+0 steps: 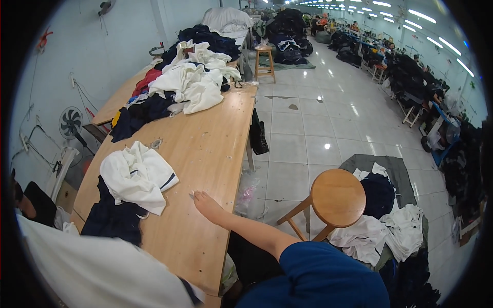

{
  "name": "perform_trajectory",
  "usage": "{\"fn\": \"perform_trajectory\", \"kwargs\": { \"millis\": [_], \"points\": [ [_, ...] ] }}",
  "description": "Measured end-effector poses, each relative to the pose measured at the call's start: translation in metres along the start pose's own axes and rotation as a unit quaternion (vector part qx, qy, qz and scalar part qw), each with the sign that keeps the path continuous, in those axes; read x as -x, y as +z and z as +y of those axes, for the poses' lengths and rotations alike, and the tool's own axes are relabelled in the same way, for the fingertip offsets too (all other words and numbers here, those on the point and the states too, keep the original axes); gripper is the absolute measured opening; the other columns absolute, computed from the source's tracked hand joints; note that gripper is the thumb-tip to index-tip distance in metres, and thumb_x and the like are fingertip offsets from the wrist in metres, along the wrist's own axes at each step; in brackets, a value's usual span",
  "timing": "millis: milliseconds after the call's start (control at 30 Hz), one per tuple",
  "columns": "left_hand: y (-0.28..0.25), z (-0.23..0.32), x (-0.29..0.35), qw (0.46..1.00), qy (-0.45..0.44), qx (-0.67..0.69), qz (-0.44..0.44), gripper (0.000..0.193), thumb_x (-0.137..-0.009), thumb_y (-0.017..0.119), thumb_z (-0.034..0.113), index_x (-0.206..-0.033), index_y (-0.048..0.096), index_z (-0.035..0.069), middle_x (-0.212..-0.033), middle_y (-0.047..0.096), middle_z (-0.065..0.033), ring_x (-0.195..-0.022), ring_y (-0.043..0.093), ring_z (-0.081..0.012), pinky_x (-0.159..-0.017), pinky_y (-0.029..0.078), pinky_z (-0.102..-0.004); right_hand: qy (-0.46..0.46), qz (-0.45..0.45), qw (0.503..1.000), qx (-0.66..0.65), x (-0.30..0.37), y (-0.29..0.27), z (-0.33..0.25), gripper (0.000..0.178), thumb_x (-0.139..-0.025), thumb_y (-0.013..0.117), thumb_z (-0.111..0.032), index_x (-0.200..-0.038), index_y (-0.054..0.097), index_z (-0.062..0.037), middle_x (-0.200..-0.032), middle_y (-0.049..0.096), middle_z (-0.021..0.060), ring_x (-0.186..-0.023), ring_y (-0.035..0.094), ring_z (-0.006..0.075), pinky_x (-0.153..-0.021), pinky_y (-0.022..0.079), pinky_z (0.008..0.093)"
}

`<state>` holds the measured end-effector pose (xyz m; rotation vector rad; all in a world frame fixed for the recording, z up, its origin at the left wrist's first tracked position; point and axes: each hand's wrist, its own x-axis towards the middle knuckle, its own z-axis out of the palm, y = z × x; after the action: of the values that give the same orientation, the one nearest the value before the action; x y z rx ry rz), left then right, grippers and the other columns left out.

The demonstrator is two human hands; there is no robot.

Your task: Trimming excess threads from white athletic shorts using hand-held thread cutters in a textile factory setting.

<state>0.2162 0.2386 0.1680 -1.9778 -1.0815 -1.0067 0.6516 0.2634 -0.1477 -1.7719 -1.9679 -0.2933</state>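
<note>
My right hand (pixel 206 203) is closed over the wooden table (pixel 205 154), near its right edge. A small greyish tip pokes out past its fingers, too small to name. Across the lower left spreads a large white garment (pixel 102 272) with a dark stripe at its end, close to me and partly blurred. My left hand does not show; the white cloth covers that side. To the left of my right hand lies a crumpled white garment (pixel 136 172) with a navy stripe, partly on top of a navy garment (pixel 110 218).
Farther along the table sits a heap of white garments (pixel 192 82) and navy ones. A round wooden stool (pixel 338 197) stands to my right, beside white clothes (pixel 403 228) on a grey floor cloth. A fan (pixel 71 122) is by the left wall.
</note>
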Motion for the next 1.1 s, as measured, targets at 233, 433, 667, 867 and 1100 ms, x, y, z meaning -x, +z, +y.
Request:
{"fn": "perform_trajectory", "kwargs": {
  "millis": [233,433,667,867,1100],
  "points": [
    [0.106,-0.006,0.171,0.928,-0.025,0.217,-0.302,0.032,-0.088,0.047,0.017,-0.111,0.047,-0.004,-0.109,0.047,-0.0152,-0.096,0.048,-0.0250,-0.082,0.039,-0.0348,-0.060,-0.001,0.998,-0.029,0.001,-0.014,0.011,0.038,-0.075,0.047,0.000,-0.111,0.046,0.0123,-0.116,0.049,0.0211,-0.104,0.052,0.0307,-0.092,0.040,0.0338],
    [0.095,0.111,0.224,0.772,-0.219,0.407,-0.435,0.052,-0.088,0.048,0.030,-0.127,0.037,-0.002,-0.129,0.040,-0.0172,-0.115,0.042,-0.0257,-0.097,0.035,-0.0344,0.108,-0.024,0.974,-0.196,0.012,-0.005,0.043,0.027,-0.075,0.052,-0.002,-0.101,0.056,0.0042,-0.093,0.059,0.0206,-0.084,0.060,0.0268,-0.067,0.050,0.0310],
    [0.010,0.145,0.222,0.813,-0.285,0.287,-0.419,0.045,-0.083,0.052,0.010,-0.125,0.040,-0.003,-0.125,0.043,-0.0188,-0.118,0.039,-0.0275,-0.098,0.031,-0.0369,0.409,-0.040,0.662,-0.627,0.036,-0.047,0.004,0.015,-0.085,0.050,-0.014,-0.090,0.061,-0.0044,-0.069,0.061,0.0050,-0.052,0.058,0.0127,-0.042,0.046,0.0243],
    [-0.005,0.165,0.200,0.719,-0.400,0.388,-0.414,0.048,-0.082,0.052,0.008,-0.126,0.038,-0.003,-0.130,0.038,-0.0176,-0.121,0.035,-0.0275,-0.100,0.030,-0.0375,0.234,-0.195,0.667,-0.680,0.037,-0.071,-0.089,0.017,-0.089,0.047,-0.015,-0.095,0.056,-0.0011,-0.079,0.059,0.0048,-0.059,0.059,0.0103,-0.048,0.047,0.0233],
    [-0.006,0.167,0.194,0.744,-0.470,0.270,-0.391,0.026,-0.082,0.051,0.012,-0.102,0.056,-0.004,-0.099,0.059,-0.0183,-0.092,0.055,-0.0249,-0.077,0.042,-0.0337,0.125,-0.381,0.657,-0.639,0.030,-0.102,-0.139,0.030,-0.084,0.054,-0.027,-0.100,0.055,-0.0012,-0.082,0.059,0.0074,-0.068,0.060,0.0149,-0.054,0.047,0.0255]
  ]
}}
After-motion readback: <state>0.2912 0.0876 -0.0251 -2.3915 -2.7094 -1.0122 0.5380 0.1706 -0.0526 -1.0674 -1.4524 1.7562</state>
